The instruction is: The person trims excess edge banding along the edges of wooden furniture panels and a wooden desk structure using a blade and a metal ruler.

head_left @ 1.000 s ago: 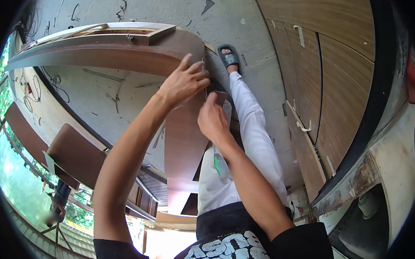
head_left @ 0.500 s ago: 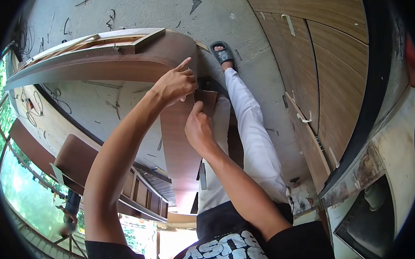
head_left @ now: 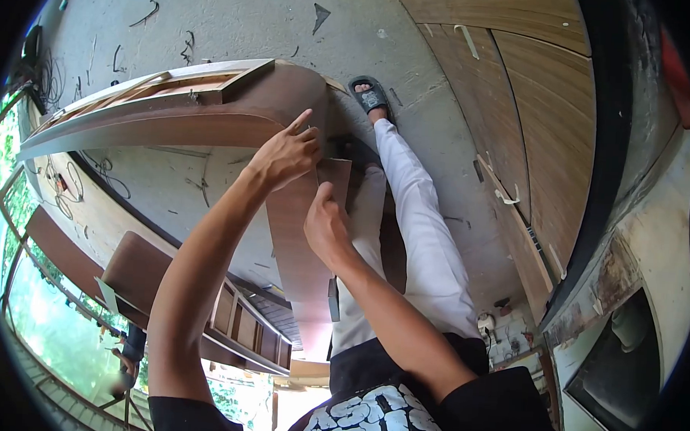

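Note:
A long curved brown panel piece [head_left: 245, 126] with an open wooden frame on its back runs from the upper left to the middle. My left hand [head_left: 287, 155] is on its brown surface near the rounded end, index finger stretched out, the other fingers curled; what they pinch is too small to make out. Just below and to the right, my right hand [head_left: 328, 224] is closed at the edge of the brown sheet [head_left: 297, 252], thumb pointing up. What it holds, if anything, is hidden. A loose brown flap [head_left: 336, 176] stands beyond the thumb.
Wood-grain panels [head_left: 546, 109] stand on the right. My sandalled foot [head_left: 371, 97] is on the concrete floor [head_left: 246, 18], where scraps lie scattered. Another brown curved piece [head_left: 138, 272] is at the lower left, near another person [head_left: 133, 349]. A dark opening [head_left: 623, 374] is at the lower right.
Both hands have shifted slightly left and down in view along the brown sheet. My left hand's fingers, more spread earlier, are now curled except the index finger. The view has shifted.

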{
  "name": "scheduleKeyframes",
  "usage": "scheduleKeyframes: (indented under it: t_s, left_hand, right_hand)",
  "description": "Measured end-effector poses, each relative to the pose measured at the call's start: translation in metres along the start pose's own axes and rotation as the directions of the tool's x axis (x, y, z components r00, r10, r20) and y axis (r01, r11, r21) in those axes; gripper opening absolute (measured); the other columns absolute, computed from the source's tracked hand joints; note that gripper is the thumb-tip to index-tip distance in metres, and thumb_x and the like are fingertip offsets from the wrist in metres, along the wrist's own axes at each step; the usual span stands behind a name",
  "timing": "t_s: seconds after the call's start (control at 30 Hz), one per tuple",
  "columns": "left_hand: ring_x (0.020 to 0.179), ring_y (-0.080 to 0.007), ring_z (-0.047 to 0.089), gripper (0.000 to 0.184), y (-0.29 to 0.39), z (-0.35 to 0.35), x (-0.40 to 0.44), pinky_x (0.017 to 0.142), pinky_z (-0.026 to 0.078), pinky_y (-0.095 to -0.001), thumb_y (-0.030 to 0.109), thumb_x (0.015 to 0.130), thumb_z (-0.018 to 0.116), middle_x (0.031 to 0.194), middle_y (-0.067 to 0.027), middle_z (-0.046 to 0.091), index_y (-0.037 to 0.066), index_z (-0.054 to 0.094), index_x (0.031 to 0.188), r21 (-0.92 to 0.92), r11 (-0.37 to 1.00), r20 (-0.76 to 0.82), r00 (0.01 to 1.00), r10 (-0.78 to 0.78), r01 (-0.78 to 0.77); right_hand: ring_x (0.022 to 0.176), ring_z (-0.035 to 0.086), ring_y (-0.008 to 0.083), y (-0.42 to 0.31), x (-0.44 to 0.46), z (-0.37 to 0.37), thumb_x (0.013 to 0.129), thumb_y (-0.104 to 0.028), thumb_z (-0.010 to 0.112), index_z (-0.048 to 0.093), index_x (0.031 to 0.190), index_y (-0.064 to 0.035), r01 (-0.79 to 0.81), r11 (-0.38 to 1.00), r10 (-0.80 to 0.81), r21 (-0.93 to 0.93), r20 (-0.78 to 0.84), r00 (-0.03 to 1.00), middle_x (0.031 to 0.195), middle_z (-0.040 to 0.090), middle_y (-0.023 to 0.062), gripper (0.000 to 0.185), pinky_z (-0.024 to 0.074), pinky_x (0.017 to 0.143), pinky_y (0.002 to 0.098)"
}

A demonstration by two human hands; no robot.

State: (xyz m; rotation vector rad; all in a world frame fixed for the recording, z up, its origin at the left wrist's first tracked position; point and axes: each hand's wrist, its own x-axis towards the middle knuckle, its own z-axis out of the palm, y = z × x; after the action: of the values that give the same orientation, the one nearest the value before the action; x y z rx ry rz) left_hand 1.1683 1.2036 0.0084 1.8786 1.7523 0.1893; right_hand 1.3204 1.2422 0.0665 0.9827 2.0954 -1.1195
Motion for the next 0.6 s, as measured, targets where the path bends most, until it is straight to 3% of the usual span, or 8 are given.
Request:
scheduleKeyframes:
  t_s: [0.07,0.2,0.23,0.3,0.43,0.5,0.53,0.6]
  left_hand:
    - [0.105,-0.0195,0.051,0.018,0.0,-0.001,0.004,0.11,0.022,-0.0471,0.013,0.059,0.067,0.087,-0.0025,0.059,0.009,0.059,0.074,-0.001,1.0,0.138,0.99,-0.025,0.026]
    - [0.103,-0.0178,0.052,0.018,-0.002,0.008,0.008,0.11,0.02,-0.0481,0.014,0.058,0.068,0.082,-0.0012,0.059,0.009,0.061,0.073,0.035,0.999,0.146,0.989,-0.032,0.027]
    - [0.103,-0.0175,0.051,0.018,-0.003,0.009,0.012,0.11,0.018,-0.049,0.015,0.058,0.069,0.081,-0.0006,0.06,0.009,0.062,0.074,0.061,0.997,0.235,0.971,-0.05,0.036]
    - [0.104,-0.0172,0.051,0.02,0.003,0.009,0.017,0.11,0.017,-0.0498,0.016,0.057,0.07,0.08,0.0,0.061,0.01,0.064,0.075,0.075,0.996,0.334,0.94,-0.062,0.038]
    - [0.112,-0.017,0.048,0.026,0.006,0.002,0.032,0.11,0.014,-0.051,0.019,0.059,0.07,0.091,0.0004,0.064,0.009,0.067,0.083,0.123,0.992,0.611,0.786,-0.093,0.022]
    - [0.119,-0.0204,0.043,0.039,0.004,0.012,0.026,0.111,0.012,-0.0502,0.018,0.062,0.07,0.109,-0.0044,0.059,0.009,0.063,0.099,0.229,0.972,0.222,0.97,-0.1,0.048]
    - [0.126,-0.0261,0.036,0.065,0.006,0.009,0.021,0.11,0.014,-0.0495,0.012,0.061,0.07,0.13,-0.0121,0.044,0.007,0.049,0.122,0.147,0.978,-0.046,0.988,-0.144,0.15]
    - [0.128,-0.0319,0.03,0.082,0.024,-0.024,0.005,0.107,0.018,-0.049,0.005,0.061,0.069,0.137,-0.0194,0.032,0.007,0.032,0.134,-0.036,0.887,-0.133,0.878,-0.46,0.46]
  right_hand:
    - [0.062,0.06,0.0401,0.003,0.002,0.007,0.076,0.003,0.05,0.035,0.088,0.0029,0.052,0.998,-0.051,0.032,-0.048,0.998,0.069,0.056,0.0271,0.019,0.0496,0.051,0.0443]
    - [0.06,0.06,0.0411,0.014,0.009,0.024,0.075,0.003,0.051,0.037,0.088,0.0043,0.089,0.996,-0.087,0.007,-0.135,0.987,0.065,0.055,0.0269,0.019,0.0485,0.049,0.0458]
    - [0.06,0.06,0.0411,0.014,0.015,0.024,0.075,0.003,0.051,0.037,0.088,0.0043,0.097,0.995,-0.096,0.005,-0.136,0.986,0.065,0.055,0.0269,0.019,0.0485,0.049,0.0458]
    - [0.061,0.06,0.0404,0.014,0.013,0.026,0.077,0.001,0.049,0.038,0.093,0.0063,0.0,1.0,0.0,-0.029,0.009,1.0,0.067,0.056,0.027,0.021,0.0484,0.05,0.045]
    - [0.064,0.06,0.0413,0.017,0.01,0.031,0.078,0.0,0.047,0.038,0.098,0.0074,0.077,0.997,-0.078,-0.014,-0.134,0.988,0.071,0.058,0.0284,0.024,0.0486,0.053,0.0451]
    - [0.067,0.059,0.0427,0.015,0.01,0.016,0.078,0.001,0.047,0.036,0.099,0.0078,0.021,0.998,-0.02,0.059,-0.019,1.0,0.071,0.058,0.0307,0.025,0.0486,0.057,0.0455]
    - [0.067,0.059,0.0427,0.012,0.006,0.011,0.078,0.001,0.047,0.036,0.099,0.0078,0.025,0.998,-0.024,0.061,-0.019,1.0,0.071,0.058,0.0307,0.025,0.0486,0.057,0.0455]
    - [0.068,0.06,0.0418,0.008,-0.006,0.004,0.083,-0.004,0.045,0.036,0.097,0.005,0.004,0.995,-0.005,0.102,0.008,1.0,0.074,0.059,0.0283,0.019,0.0493,0.058,0.0473]
